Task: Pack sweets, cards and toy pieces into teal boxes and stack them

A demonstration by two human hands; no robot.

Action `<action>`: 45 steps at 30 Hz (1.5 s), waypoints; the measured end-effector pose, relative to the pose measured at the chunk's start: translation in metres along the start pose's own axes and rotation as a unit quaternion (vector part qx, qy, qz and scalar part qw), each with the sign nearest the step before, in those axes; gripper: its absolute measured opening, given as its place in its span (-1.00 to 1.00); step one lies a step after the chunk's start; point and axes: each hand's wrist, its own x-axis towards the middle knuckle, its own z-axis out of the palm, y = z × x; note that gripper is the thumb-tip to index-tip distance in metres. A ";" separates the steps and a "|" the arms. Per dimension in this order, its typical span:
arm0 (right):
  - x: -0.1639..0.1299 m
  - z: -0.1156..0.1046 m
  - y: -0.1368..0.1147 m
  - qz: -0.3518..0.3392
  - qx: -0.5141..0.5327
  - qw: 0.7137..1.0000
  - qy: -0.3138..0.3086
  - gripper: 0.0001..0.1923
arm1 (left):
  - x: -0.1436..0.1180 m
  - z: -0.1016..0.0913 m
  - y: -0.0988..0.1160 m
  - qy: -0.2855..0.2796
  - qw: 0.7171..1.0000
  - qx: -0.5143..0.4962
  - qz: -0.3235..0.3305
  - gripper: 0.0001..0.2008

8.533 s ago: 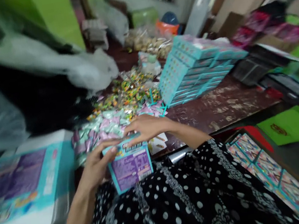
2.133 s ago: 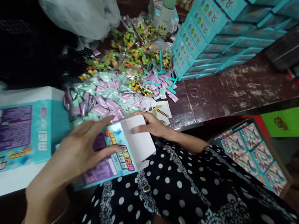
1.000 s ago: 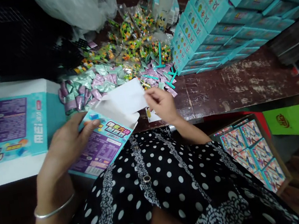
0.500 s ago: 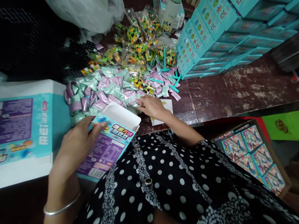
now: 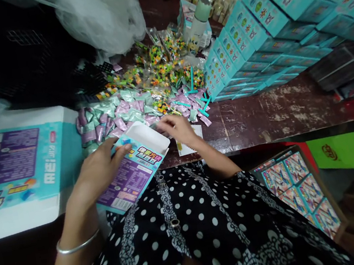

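My left hand [image 5: 100, 167] grips a small teal and purple carton [image 5: 128, 174], thumb on its printed face. The carton tilts up to the right, its white flap [image 5: 150, 134] standing out at the open end. Right beside that mouth is my right hand [image 5: 178, 130], fingers curled together. Whatever is in those fingertips is partly hidden behind the flap, and I cannot make it out. Behind both hands lies a heap of small purple and green packets [image 5: 123, 109]. Partly under my right hand is a white printed card [image 5: 186, 147].
A larger teal carton [image 5: 49, 152] lies at the left. Bags of colourful bits [image 5: 167, 51], a green-capped bottle [image 5: 198, 24] and teal scraper-like sticks [image 5: 192, 81] sit behind. Stacked teal boxes [image 5: 250, 40] stand at right. Below is a cardboard box of packs [image 5: 302, 189].
My right hand has moved left from the packet heap to the carton's open end. The left hand still holds the carton. The whole view has shifted slightly.
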 end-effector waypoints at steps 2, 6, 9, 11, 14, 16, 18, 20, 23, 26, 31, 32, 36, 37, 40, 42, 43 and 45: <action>0.012 -0.022 0.008 0.060 -0.129 0.987 0.074 -0.81 | 0.002 0.002 -0.003 0.004 1.000 -0.002 0.001 -0.19; 0.033 -0.064 0.032 0.172 -0.331 0.925 0.070 -0.74 | 0.005 0.006 -0.012 0.002 1.000 -0.005 0.001 -0.23; 0.039 -0.077 0.044 0.169 -0.350 0.921 0.040 -0.72 | 0.008 0.010 -0.015 0.006 1.000 -0.012 0.005 -0.24; 0.039 -0.080 0.049 0.161 -0.348 0.922 0.048 -0.72 | 0.010 0.011 -0.017 0.008 1.000 -0.013 0.007 -0.25; 0.041 -0.081 0.055 0.124 -0.281 0.949 0.070 -0.77 | 0.011 0.011 -0.018 0.003 1.000 -0.007 0.000 -0.26; 0.046 -0.079 0.061 0.093 -0.157 0.977 0.109 -0.81 | 0.011 0.011 -0.018 0.000 1.000 -0.007 -0.006 -0.28; 0.053 -0.076 0.069 0.074 -0.028 0.981 0.179 -0.77 | 0.011 0.011 -0.017 0.001 1.000 -0.015 -0.002 -0.32; 0.062 -0.078 0.076 0.048 0.046 0.962 0.264 -0.73 | 0.010 0.011 -0.016 0.003 1.000 -0.024 0.005 -0.36; 0.071 -0.088 0.079 -0.011 0.059 0.934 0.353 -0.70 | 0.010 0.012 -0.017 0.006 1.000 -0.021 0.003 -0.39; 0.074 -0.102 0.074 -0.041 0.054 0.935 0.349 -0.66 | 0.011 0.013 -0.019 0.007 1.000 -0.016 0.002 -0.40; 0.077 -0.095 0.055 0.071 0.117 0.987 0.089 -0.61 | 0.015 0.014 -0.018 -0.005 1.000 -0.013 0.000 -0.41; 0.078 -0.089 0.052 0.113 0.121 0.986 0.031 -0.61 | 0.015 0.013 -0.017 -0.005 1.000 -0.011 -0.002 -0.42; 0.083 -0.064 0.039 0.200 0.112 0.972 -0.055 -0.61 | 0.013 0.012 -0.014 0.003 1.000 -0.015 0.006 -0.45; 0.084 -0.061 0.036 0.202 0.107 0.972 -0.051 -0.62 | 0.012 0.012 -0.015 0.006 1.000 -0.018 0.008 -0.45; 0.086 -0.064 0.029 0.188 0.092 0.978 -0.015 -0.57 | 0.012 0.009 -0.017 0.025 0.999 -0.022 0.008 -0.40; 0.085 -0.075 0.023 0.168 0.089 0.982 0.006 -0.58 | 0.012 0.007 -0.016 0.037 0.999 -0.030 0.011 -0.37; 0.085 -0.083 0.020 0.155 0.091 0.984 0.014 -0.60 | 0.012 0.006 -0.015 0.041 0.998 -0.035 0.012 -0.36; 0.084 -0.097 0.011 0.127 0.103 0.986 0.033 -0.62 | 0.012 0.004 -0.012 0.042 0.998 -0.045 0.012 -0.33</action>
